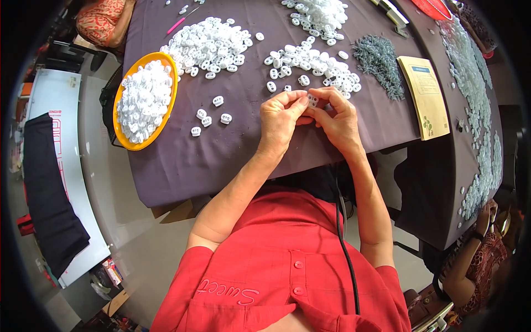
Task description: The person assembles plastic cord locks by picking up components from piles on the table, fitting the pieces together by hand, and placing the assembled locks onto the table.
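Note:
Above the front part of the cloth-covered table, my left hand (281, 117) and my right hand (340, 123) meet fingertip to fingertip. Both pinch a small white plastic cord lock piece (312, 100) with holes in its face; the fingers hide much of it. Just beyond them spreads a pile of white oval two-holed cord lock parts (318, 63), a few lying close to my left fingers. To the left, several taller cord locks (206, 120) lie apart on the cloth. A heap of small grey springs (379, 63) sits beyond my right hand.
An orange basket (116, 110) full of white parts stands at the table's left edge. More white parts form a heap (209, 47) beside it, near a pink-handled tool (176, 25). At right lie a tan packet (426, 99) and translucent pieces (478, 127). Other people sit around.

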The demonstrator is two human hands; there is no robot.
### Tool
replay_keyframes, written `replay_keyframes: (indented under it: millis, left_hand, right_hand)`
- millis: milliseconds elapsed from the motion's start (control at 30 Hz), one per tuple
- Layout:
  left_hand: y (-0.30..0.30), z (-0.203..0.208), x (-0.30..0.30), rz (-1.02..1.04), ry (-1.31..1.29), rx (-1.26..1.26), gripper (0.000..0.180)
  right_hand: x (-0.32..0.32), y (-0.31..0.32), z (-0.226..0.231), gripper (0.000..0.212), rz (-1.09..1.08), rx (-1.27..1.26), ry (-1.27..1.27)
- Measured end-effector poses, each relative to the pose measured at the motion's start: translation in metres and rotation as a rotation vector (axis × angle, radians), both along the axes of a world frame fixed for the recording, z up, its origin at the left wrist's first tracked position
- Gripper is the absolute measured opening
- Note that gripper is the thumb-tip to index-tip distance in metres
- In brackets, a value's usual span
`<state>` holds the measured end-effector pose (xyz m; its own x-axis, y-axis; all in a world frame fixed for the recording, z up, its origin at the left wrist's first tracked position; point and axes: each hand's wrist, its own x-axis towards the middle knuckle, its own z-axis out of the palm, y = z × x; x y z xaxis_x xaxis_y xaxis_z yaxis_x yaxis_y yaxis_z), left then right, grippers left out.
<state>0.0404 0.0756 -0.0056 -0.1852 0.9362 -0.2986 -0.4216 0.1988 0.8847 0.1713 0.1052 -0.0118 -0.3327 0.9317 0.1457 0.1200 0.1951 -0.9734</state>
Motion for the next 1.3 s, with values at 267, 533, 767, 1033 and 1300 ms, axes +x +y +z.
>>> replay_keyframes:
  millis: [267, 533, 767, 1033, 1300]
  left_hand:
    - [0.002, -0.001, 0.003, 0.038, 0.007, 0.023, 0.006]
    - [0.005, -0.003, -0.002, -0.034, 0.008, -0.029, 0.007]
    - [0.009, -0.002, -0.006, -0.071, 0.043, -0.045, 0.006]
    - [0.007, -0.006, -0.003, -0.037, 0.090, 0.005, 0.004]
    - [0.004, -0.006, -0.001, -0.021, 0.111, 0.018, 0.006]
  right_hand:
    - [-0.006, -0.004, 0.005, 0.032, -0.026, 0.176, -0.130]
    - [-0.004, -0.001, 0.003, 0.029, -0.086, 0.244, -0.246]
    - [-0.005, -0.002, 0.005, 0.028, -0.079, 0.214, -0.197]
    - [-0.005, -0.003, 0.003, 0.026, -0.091, 0.226, -0.208]
    - [-0.006, -0.004, 0.000, 0.023, -0.099, 0.298, -0.239]
